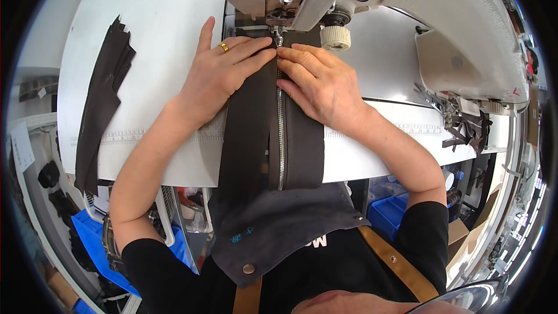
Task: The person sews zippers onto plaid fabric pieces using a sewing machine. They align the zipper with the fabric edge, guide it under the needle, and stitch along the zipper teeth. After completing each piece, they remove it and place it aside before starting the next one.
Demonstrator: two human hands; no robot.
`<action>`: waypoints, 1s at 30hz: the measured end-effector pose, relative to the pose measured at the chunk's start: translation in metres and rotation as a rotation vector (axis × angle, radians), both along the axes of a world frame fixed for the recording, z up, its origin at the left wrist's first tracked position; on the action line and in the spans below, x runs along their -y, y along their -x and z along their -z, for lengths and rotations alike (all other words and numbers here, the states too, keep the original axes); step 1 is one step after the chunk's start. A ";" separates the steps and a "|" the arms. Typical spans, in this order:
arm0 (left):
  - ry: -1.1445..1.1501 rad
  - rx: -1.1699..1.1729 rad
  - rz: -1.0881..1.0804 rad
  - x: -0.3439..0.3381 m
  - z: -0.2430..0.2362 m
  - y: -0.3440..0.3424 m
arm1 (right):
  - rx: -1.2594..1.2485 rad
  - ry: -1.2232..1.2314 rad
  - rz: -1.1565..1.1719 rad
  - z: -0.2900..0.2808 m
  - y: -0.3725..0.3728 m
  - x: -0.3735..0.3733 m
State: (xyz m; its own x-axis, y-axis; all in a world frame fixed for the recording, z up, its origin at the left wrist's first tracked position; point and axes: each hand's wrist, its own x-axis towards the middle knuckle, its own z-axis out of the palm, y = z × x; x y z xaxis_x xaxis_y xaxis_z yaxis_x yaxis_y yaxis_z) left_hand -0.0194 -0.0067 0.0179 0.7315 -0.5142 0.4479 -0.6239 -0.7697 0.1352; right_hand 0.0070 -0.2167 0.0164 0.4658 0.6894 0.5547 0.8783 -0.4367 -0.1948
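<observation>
A long strip of dark brown fabric runs under the sewing machine's presser foot and hangs over the table's near edge. Along it lies a metal-toothed zipper. My left hand rests on the fabric left of the zipper, ring finger banded in gold, little finger spread away; its thumb is hidden. From the right, my right hand lays its fingertips on the zipper just below the presser foot, thumb apart from the fingers. Both hands' fingertips nearly meet there. The needle tip cannot be made out.
The machine's pale arm and a ribbed white knob overhang the right side. Dark fabric pieces lie at the left of the white table. Scraps sit at the right. Blue bins stand below the table.
</observation>
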 end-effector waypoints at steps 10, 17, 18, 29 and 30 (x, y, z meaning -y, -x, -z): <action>0.099 -0.061 -0.005 -0.001 0.004 -0.002 | -0.022 -0.002 -0.003 0.000 0.000 0.000; 0.104 -0.065 -0.009 -0.001 0.003 -0.003 | -0.082 0.063 0.022 -0.004 0.002 0.003; 0.102 -0.064 -0.006 -0.001 0.003 -0.003 | -0.081 0.060 0.020 -0.003 0.002 0.003; 0.010 -0.126 -0.015 -0.002 -0.003 0.003 | -0.242 -0.093 -0.045 0.003 -0.002 0.008; -0.007 -0.126 -0.020 -0.001 -0.003 0.005 | -0.334 -0.112 -0.060 0.004 -0.005 0.011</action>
